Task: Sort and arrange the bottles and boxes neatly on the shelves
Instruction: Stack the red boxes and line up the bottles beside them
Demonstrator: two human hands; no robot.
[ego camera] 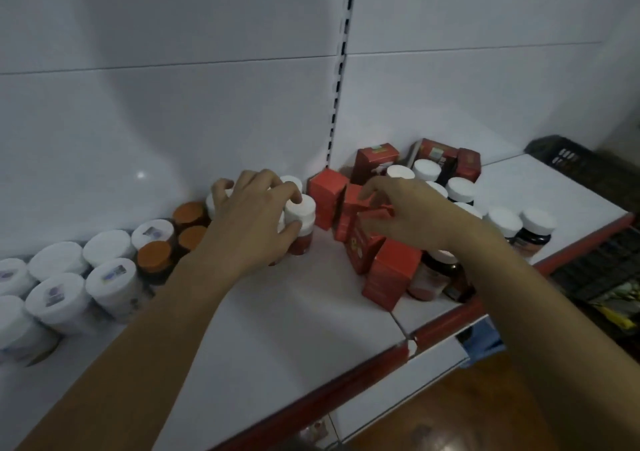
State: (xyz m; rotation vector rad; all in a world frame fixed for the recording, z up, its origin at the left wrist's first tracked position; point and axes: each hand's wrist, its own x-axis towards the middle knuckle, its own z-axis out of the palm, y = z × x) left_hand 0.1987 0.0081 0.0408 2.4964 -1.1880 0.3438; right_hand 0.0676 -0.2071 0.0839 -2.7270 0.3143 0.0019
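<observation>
Dim cool light, soft overall blur, glare spot on back panel (141, 175), wide-angle edge bending

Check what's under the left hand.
The left hand grips a white-capped bottle with a reddish label. More white caps show past its fingers. The palm covers the rest.

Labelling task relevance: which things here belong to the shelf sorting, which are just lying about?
Job: white-capped bottle in left hand; red cardboard boxes, one in right hand; orange-lidded jars; white-lidded tubs; white shelf.
Bystanders: black plastic crate; blue item below shelf.
</observation>
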